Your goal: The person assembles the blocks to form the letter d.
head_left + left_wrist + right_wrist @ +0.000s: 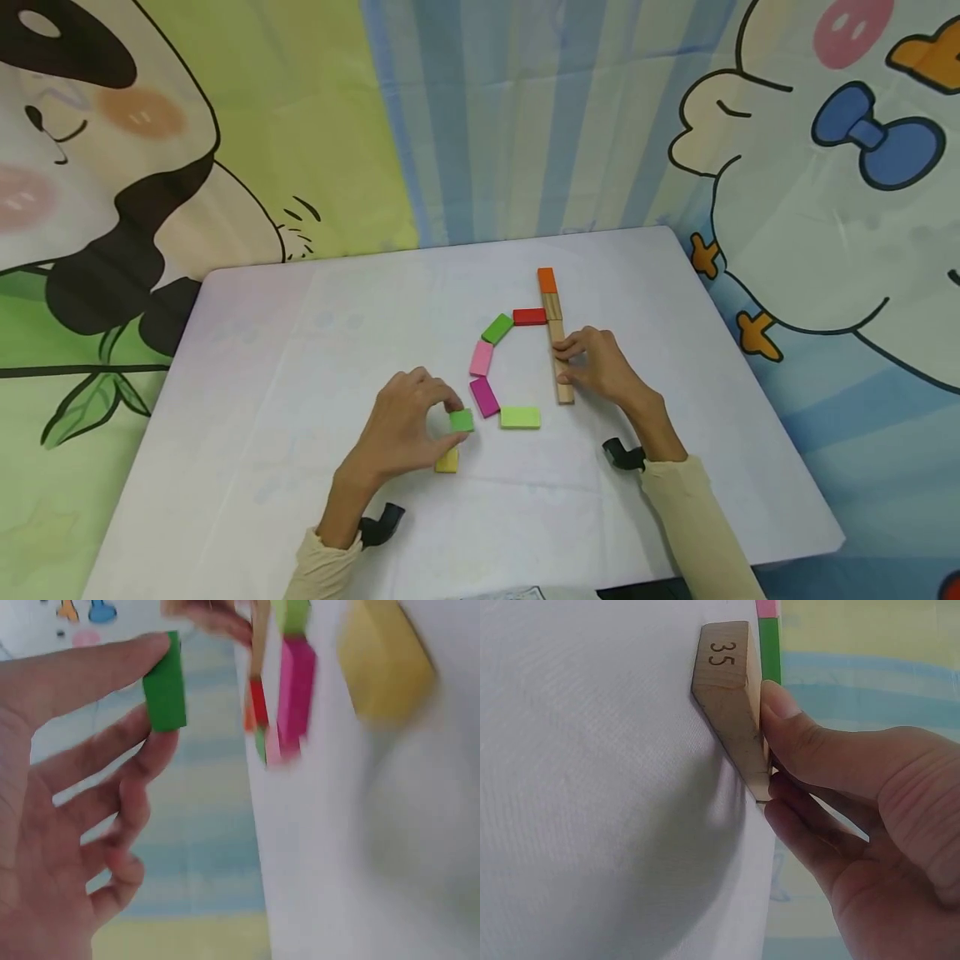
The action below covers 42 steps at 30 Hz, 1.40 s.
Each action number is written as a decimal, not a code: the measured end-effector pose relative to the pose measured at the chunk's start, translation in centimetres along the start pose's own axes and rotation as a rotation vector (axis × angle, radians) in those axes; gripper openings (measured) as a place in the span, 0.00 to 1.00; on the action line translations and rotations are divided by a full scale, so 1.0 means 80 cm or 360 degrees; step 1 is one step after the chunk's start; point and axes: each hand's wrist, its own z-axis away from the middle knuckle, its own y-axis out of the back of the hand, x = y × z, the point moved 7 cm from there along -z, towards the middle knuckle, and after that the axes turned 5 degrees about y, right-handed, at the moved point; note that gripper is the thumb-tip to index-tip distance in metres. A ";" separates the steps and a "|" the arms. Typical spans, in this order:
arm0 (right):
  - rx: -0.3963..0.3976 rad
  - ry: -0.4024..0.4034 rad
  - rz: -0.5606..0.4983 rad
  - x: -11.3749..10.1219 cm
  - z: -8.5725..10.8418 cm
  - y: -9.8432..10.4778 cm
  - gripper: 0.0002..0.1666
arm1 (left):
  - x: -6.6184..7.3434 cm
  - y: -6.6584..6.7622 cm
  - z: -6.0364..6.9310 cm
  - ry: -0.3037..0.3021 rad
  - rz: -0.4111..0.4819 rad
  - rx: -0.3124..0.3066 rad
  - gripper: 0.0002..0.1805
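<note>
Between thumb and fingertips, my left hand (408, 421) pinches a green block (462, 420), held clear of the table in the left wrist view (165, 686). A yellow block (447, 461) lies just below that hand. My right hand (603, 367) has its thumb and fingertips on the column of plain wooden blocks (565, 393), whose near end reads 35 (724, 656). An orange block (547, 280) tops the column. Curving left from it are a red block (529, 317), a green one (497, 328), a pink one (481, 358), a magenta one (484, 397) and a lime one (520, 417).
The white table (300, 350) stands against a cartoon-printed cloth (487, 117). Black straps (381, 525) are on both wrists. Part of a paper (517, 594) and a dark object (645, 590) show at the table's near edge.
</note>
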 end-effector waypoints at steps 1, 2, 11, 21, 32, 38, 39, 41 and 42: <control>-0.0004 0.0005 0.0000 0.000 0.000 0.000 0.24 | 0.012 -0.007 -0.009 -0.0046 0.0008 0.0022 0.17; -0.0006 0.0011 0.0002 -0.001 -0.001 0.000 0.24 | 0.024 -0.015 -0.018 -0.0095 0.0001 0.0042 0.16; -0.0021 0.0082 0.0018 -0.001 0.001 -0.004 0.23 | 0.088 -0.111 -0.083 -0.0280 -0.0118 -0.0093 0.14; -0.0041 0.0057 0.0037 -0.005 -0.004 -0.002 0.23 | 0.088 -0.152 -0.092 -0.0258 -0.0258 -0.0278 0.13; -0.0028 0.0031 0.0030 -0.004 -0.003 0.000 0.23 | 0.080 -0.154 -0.089 -0.0244 -0.0248 -0.0331 0.14; -0.0021 -0.0001 0.0034 -0.004 -0.002 0.000 0.24 | 0.068 -0.133 -0.080 -0.0151 -0.0215 -0.0328 0.24; -0.0017 -0.0003 0.0032 -0.004 -0.001 0.000 0.24 | 0.064 -0.125 -0.077 -0.0135 -0.0198 -0.0306 0.24; -0.0006 0.0000 0.0026 -0.004 -0.001 0.000 0.24 | 0.053 -0.105 -0.067 -0.0110 -0.0157 -0.0262 0.23; -0.0001 0.0002 0.0018 -0.004 0.000 0.000 0.24 | 0.047 -0.095 -0.061 -0.0095 -0.0133 -0.0248 0.23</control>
